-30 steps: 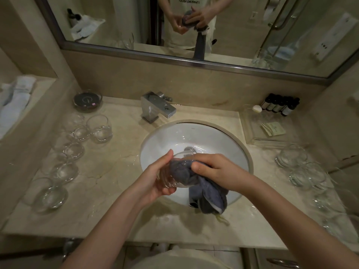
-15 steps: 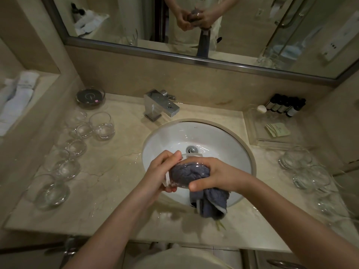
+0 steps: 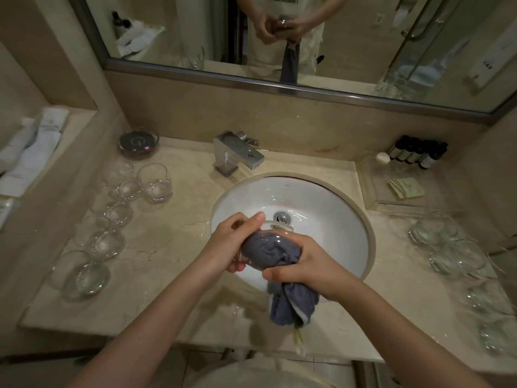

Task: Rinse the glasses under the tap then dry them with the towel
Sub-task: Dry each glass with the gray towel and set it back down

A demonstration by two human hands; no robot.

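Drying a glass over the sink

The left hand (image 3: 237, 242) grips a clear glass (image 3: 268, 242) above the white sink (image 3: 335, 219); the right hand (image 3: 307, 264) pushes a grey towel (image 3: 291, 303) into it, the towel's tail hanging over the countertop's (image 3: 181, 219) front edge.

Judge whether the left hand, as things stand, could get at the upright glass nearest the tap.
Probably not yet. The left hand grips the glass being dried over the sink, so its grip is taken. The counter path to the upright glass left of the tap looks free.
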